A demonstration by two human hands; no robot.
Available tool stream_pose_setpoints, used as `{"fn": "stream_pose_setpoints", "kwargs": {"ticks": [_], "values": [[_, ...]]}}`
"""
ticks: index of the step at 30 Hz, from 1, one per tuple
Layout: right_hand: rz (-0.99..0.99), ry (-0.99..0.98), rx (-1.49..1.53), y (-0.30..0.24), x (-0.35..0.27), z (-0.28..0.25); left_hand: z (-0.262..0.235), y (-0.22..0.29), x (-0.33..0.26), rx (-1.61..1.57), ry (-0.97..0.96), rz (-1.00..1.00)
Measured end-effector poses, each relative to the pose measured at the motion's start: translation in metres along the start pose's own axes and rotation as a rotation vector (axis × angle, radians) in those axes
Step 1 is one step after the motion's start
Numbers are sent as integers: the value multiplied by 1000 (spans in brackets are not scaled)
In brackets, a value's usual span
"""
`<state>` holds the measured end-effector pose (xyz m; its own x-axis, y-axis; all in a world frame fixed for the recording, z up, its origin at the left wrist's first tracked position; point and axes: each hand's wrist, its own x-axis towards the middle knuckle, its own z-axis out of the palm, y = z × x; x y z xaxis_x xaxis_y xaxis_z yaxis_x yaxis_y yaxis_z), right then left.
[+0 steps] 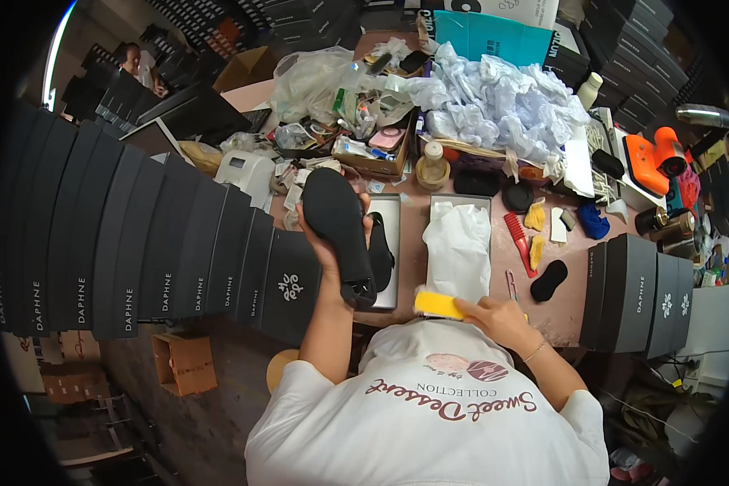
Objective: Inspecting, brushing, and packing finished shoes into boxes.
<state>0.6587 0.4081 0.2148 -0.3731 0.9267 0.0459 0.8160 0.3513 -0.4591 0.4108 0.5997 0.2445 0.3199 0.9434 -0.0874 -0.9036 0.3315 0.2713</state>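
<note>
My left hand is raised, its fingers wrapped round a black heeled shoe whose sole faces up. The heel points down toward my body. Behind it, a second black shoe lies in an open shoe box, partly hidden by the first. Close to my chest, my right hand grips a yellow brush-like block with a pale edge; its underside is out of sight. The block and the held shoe are apart. White tissue paper fills a box part beside the open box.
Stacked black shoe boxes line the left; more boxes stand right. A red comb, yellow sponge pieces and a black oval pad lie right of the tissue. Crumpled white paper is heaped behind. A person is far left.
</note>
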Motion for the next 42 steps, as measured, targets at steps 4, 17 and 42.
{"fn": "stream_pose_setpoints", "kwargs": {"ticks": [4, 17, 42], "values": [[1, 416, 195, -19, 12, -22, -6, -24, -1, 233, -82, -108], [297, 626, 177, 33, -17, -22, -44, -99, -26, 272, 15, -523], [541, 127, 930, 9, 33, 16, -91, -50, -19, 398, 293, -658]]}}
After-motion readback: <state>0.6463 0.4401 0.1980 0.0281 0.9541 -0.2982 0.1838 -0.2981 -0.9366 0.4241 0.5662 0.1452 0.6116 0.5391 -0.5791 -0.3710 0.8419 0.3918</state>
